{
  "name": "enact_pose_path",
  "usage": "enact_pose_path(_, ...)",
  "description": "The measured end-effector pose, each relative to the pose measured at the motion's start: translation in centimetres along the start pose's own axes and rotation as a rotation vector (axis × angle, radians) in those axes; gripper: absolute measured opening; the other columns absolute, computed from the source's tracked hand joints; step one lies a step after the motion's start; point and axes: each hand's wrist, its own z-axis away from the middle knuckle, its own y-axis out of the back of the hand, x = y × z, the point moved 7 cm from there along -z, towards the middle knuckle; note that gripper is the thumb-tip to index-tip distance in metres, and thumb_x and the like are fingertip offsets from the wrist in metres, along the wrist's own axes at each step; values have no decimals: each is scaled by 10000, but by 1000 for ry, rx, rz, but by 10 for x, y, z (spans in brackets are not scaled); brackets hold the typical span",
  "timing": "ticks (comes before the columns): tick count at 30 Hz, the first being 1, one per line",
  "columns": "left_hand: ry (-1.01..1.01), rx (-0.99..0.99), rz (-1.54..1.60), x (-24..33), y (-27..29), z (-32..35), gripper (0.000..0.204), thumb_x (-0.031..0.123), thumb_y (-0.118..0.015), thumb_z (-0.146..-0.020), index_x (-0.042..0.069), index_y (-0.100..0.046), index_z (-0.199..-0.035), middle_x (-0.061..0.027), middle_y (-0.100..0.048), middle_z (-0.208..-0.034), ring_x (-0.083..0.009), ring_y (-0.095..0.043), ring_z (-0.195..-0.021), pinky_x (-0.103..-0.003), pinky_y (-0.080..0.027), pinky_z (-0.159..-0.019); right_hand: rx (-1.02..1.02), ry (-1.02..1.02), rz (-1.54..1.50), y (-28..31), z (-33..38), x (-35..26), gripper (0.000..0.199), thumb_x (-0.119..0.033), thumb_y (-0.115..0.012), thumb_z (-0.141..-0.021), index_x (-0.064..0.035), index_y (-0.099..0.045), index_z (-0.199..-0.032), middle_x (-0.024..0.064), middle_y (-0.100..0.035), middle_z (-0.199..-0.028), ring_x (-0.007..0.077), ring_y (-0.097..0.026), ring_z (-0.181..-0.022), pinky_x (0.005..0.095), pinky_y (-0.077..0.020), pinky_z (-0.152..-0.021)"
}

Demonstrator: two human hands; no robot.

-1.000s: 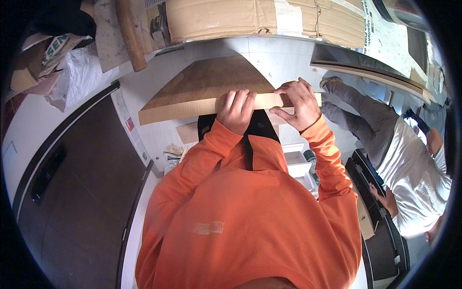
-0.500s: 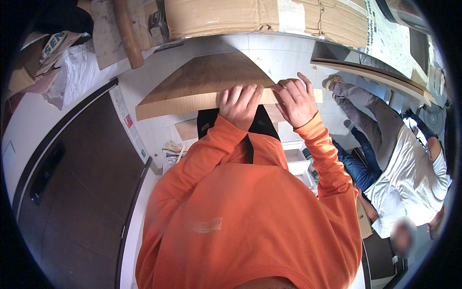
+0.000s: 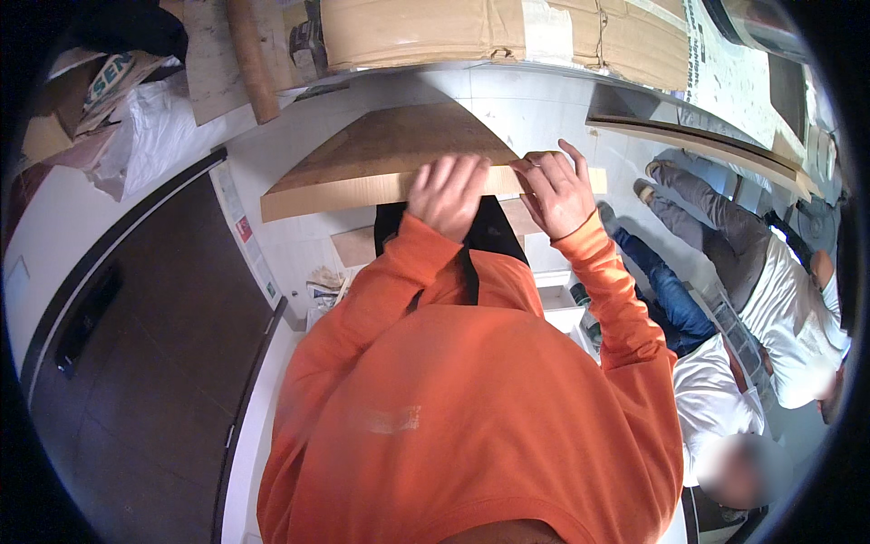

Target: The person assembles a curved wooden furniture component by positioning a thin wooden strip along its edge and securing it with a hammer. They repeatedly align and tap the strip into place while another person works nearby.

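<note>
A large wooden board [image 3: 399, 131] stands in front of me, its brown face tapering away and its pale long edge [image 3: 331, 197] facing me. My left hand [image 3: 448, 198] rests over that edge near the middle, fingers bent across it and slightly blurred; its thumb is hidden. Just to its right, my right hand [image 3: 559, 189] pinches the same edge, thumb on the near side and fingers on top, with its little finger raised. The board's underside cannot be seen.
Long cardboard boxes [image 3: 417, 34] lie beyond the board, with a brown tube [image 3: 251, 63] to their left. A dark door [image 3: 136, 354] fills the left side. Two people in white shirts [image 3: 720, 390] are at the right, near a long wooden strip [image 3: 698, 136].
My left hand has shifted slightly left along the board's edge, while my right hand stays put. At the right, one person has moved and a second now shows more.
</note>
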Motion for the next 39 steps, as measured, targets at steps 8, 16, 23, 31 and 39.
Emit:
enact_pose_path(8, -23, 47, -289, -113, 85, 77, 339, 76, -592, -819, 97, -690, -1143, -39, -662, -1034, -237, -622, -946, -373, -490, -808, -10, 95, 39, -14, -15, -42, 349, -139, -598, -795, -97, -664, -1135, 27, -605, -1001, 208, -581, -966, 427, -420, -996)
enact_pose_path(16, -67, 88, -230, -151, 93, 91, 369, 46, -583, -816, 80, -679, -1171, -41, -675, -1039, -222, -635, -954, -352, -487, -833, 39, 43, 173, -18, -26, -54, 290, -138, -575, -817, -109, -667, -1090, 29, -606, -975, 219, -586, -927, 398, -456, -941)
enact_pose_path(23, -107, -29, -230, -157, 90, 86, 319, 143, -554, -845, 88, -615, -1153, -40, -618, -1094, -209, -589, -954, -363, -470, -823, 46, -77, 299, -19, -33, -84, 320, -138, -569, -853, -120, -638, -1165, 27, -610, -992, 218, -590, -944, 424, -432, -999)
enact_pose_path(31, -105, -169, -95, -160, 96, 86, 325, 116, -535, -848, 60, -581, -1165, -78, -599, -1120, -264, -581, -1024, -394, -478, -869, 36, -149, 203, -39, -48, -111, 317, -123, -653, -790, -92, -620, -1104, 77, -598, -975, 286, -588, -952, 398, -468, -914)
enact_pose_path(39, 1, 124, 235, -230, 153, 126, 369, 15, -626, -781, 56, -614, -1148, -96, -578, -1115, -305, -574, -1007, -414, -506, -869, -57, -22, 197, -48, -65, -137, 337, -152, -662, -794, -98, -615, -1123, 77, -588, -1018, 271, -583, -995, 398, -481, -871)
